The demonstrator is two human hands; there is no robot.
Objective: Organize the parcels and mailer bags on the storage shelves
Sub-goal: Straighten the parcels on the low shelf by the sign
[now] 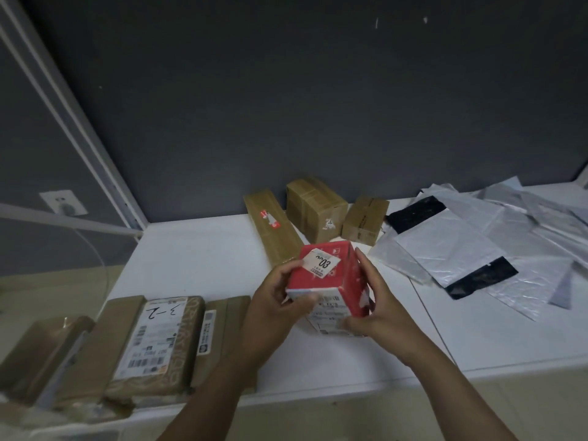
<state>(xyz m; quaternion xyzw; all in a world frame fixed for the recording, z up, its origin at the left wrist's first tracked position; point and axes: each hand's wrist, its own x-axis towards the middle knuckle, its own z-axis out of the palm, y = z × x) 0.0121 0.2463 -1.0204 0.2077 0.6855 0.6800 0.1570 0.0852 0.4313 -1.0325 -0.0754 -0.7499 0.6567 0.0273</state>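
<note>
The left hand [273,300] and the right hand [375,300] both grip the red box [327,281], fingers curled around its two sides, and hold it tilted just above the white shelf [197,249]. At the front left, flat brown parcels [152,342] lie side by side, so this part seems ordered. The three cardboard boxes [315,208] at the back stand at different angles and the mailer bags [461,243] lie in a loose heap, so I judge that most of the work is left.

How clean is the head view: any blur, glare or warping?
Head view: dim and soft; on the red box the "03" sticker reads, finer label print blurs; left shelf post slants from wide-angle distortion; mailer bags show mild sheen, no glare.
</note>
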